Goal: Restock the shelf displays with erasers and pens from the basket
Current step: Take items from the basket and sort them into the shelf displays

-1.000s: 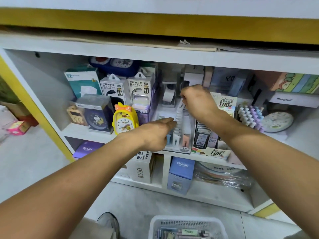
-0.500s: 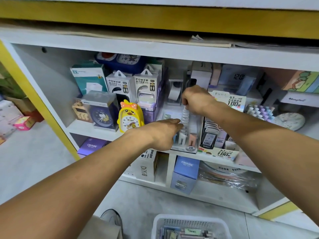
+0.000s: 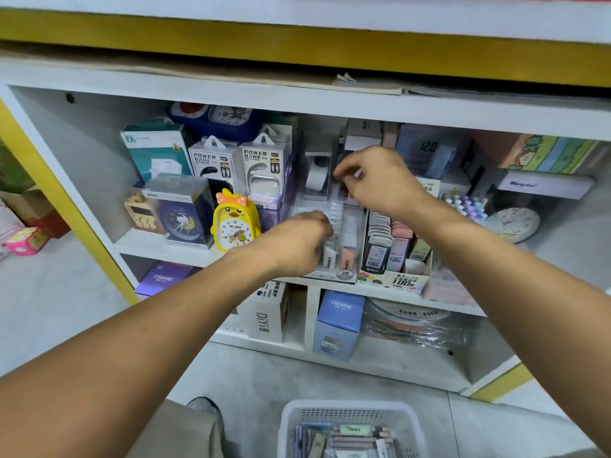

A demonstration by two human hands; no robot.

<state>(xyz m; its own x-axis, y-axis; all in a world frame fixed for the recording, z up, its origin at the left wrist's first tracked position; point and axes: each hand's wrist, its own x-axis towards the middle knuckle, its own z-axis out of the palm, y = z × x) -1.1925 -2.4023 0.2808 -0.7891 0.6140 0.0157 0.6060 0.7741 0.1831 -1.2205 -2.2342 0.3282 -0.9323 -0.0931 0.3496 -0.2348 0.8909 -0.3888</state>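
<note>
The right hand (image 3: 377,180) is raised over the back of the clear eraser tray (image 3: 344,274), its fingers curled in a pinch; what the grip holds is blurred, so I cannot tell. The left hand (image 3: 294,242) reaches into the tray's front left, fingers bent down among the erasers (image 3: 337,219), which stand in a row down the tray; whether this grip holds one cannot be told. The tray sits on the upper shelf (image 3: 139,247), touching a carton of refills (image 3: 393,256) on its right. Left of the hand stands a yellow duck clock (image 3: 234,223), with power bank boxes (image 3: 238,163) behind it. Below, the lower shelf (image 3: 396,365) carries a blue box (image 3: 339,322). On the grey floor (image 3: 59,309) in front, the white basket (image 3: 350,408) holds pens (image 3: 350,441). A yellow strip (image 3: 297,44) edges the unit above.
</note>
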